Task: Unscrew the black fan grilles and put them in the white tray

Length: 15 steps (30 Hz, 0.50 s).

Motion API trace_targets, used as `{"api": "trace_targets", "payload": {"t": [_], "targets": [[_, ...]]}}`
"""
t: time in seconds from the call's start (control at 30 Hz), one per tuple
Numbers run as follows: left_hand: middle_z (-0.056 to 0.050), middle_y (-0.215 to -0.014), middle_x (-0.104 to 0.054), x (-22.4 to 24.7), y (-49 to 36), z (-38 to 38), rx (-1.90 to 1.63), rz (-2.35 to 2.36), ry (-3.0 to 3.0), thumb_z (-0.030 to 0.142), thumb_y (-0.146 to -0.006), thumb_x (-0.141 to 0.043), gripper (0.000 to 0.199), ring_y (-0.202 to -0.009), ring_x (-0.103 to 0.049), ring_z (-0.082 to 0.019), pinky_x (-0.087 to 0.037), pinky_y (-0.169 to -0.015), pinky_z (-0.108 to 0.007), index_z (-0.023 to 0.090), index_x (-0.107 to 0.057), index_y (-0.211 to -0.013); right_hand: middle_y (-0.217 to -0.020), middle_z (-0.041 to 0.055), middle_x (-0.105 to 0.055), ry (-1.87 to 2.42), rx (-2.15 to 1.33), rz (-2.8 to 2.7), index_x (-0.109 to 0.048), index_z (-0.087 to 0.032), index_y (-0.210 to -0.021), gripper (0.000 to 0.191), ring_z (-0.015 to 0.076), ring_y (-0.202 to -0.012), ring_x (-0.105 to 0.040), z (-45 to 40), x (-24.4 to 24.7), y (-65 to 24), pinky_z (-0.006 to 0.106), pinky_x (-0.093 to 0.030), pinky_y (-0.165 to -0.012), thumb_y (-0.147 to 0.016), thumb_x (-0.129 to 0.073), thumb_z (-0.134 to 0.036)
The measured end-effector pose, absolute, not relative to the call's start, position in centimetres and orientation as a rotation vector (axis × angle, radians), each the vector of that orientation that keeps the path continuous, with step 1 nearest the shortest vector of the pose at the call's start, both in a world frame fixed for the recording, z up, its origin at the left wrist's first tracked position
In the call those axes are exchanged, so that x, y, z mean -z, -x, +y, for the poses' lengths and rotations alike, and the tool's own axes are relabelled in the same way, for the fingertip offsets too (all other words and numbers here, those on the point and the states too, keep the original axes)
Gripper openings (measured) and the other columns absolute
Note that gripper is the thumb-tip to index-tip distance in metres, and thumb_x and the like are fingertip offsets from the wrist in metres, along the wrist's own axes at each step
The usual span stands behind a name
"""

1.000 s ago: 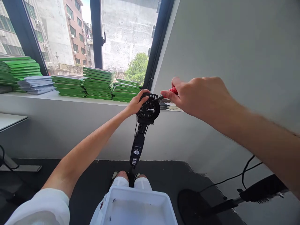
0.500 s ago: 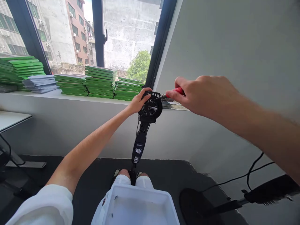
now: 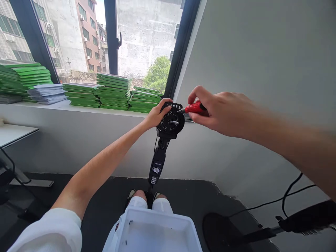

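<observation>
A black stand fan without blades or guard stands in front of me, its round motor head (image 3: 170,132) facing up toward the camera. A bare metal shaft (image 3: 174,122) sticks out of its middle. My left hand (image 3: 155,116) grips the upper left rim of the head, thumb lying over the front. My right hand (image 3: 223,112) is closed around the red handle of a screwdriver (image 3: 194,107). The screwdriver's shank points left, and its tip is at the upper right part of the head; exactly what it touches is too small to tell. The fan's control panel (image 3: 156,170) sits lower on the pole.
A white plastic tray (image 3: 157,214) with a few small dark parts rests on my lap. Stacks of green booklets (image 3: 114,92) line the windowsill. Another black fan (image 3: 307,217) with its round base and cable lies at the lower right. A white table (image 3: 17,134) stands at left.
The right hand and the screwdriver have shifted slightly, with more of the red handle showing. The left hand keeps its hold on the fan head. The whole view has moved a little.
</observation>
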<state>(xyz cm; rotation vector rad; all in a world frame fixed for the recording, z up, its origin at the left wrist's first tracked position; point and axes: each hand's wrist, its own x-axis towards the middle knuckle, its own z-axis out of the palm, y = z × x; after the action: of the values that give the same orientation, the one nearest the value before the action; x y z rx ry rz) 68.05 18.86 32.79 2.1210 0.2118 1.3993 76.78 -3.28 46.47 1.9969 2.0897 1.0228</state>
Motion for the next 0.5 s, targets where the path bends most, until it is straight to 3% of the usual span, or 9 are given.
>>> {"api": "trace_targets", "payload": {"t": [0.13, 0.33, 0.4, 0.5], "targets": [[-0.004, -0.113, -0.068, -32.7, -68.2, 19.0, -1.416, 0.22, -2.106, 0.037, -0.101, -0.046, 0.029, -0.112, -0.062, -0.023, -0.046, -0.104, -0.038, 0.024, -0.053, -0.125, -0.07, 0.0091, -0.065, -2.102, -1.261, 1.889, -0.062, -0.014, -0.114, 0.05, 0.0212, -0.064, -0.061, -3.4, -45.9, -76.0, 0.032, -0.031, -0.058, -0.101, -0.037, -0.055], [-0.004, -0.116, -0.069, -32.7, -68.4, 19.0, -1.417, 0.223, -2.108, 0.036, -0.101, -0.046, 0.028, -0.117, -0.061, -0.023, -0.045, -0.107, -0.038, 0.023, -0.053, -0.125, -0.066, 0.0113, -0.058, -2.29, -1.333, 1.772, -0.068, -0.012, -0.078, 0.069, 0.0251, -0.075, -0.063, -3.3, -45.5, -75.3, 0.035, -0.034, -0.064, -0.099, -0.031, -0.066], [-0.004, -0.116, -0.069, -32.8, -68.3, 19.0, -1.424, 0.232, -2.1, 0.035, -0.101, -0.047, 0.028, -0.117, -0.061, -0.023, -0.045, -0.107, -0.037, 0.024, -0.053, -0.125, -0.064, 0.0107, -0.057, -2.281, -1.312, 1.773, -0.068, -0.013, -0.079, 0.069, 0.0244, -0.072, -0.061, -3.4, -45.7, -75.5, 0.035, -0.033, -0.063, -0.099, -0.027, -0.064], [-0.005, -0.115, -0.068, -32.8, -68.0, 18.9, -1.416, 0.241, -2.103, 0.035, -0.1, -0.047, 0.029, -0.113, -0.062, -0.023, -0.046, -0.105, -0.037, 0.023, -0.053, -0.126, -0.064, 0.0071, -0.06, -2.205, -1.178, 1.885, -0.065, -0.016, -0.102, 0.046, 0.0204, -0.061, -0.053, -3.6, -46.1, -76.5, 0.034, -0.032, -0.06, -0.097, -0.032, -0.048]]}}
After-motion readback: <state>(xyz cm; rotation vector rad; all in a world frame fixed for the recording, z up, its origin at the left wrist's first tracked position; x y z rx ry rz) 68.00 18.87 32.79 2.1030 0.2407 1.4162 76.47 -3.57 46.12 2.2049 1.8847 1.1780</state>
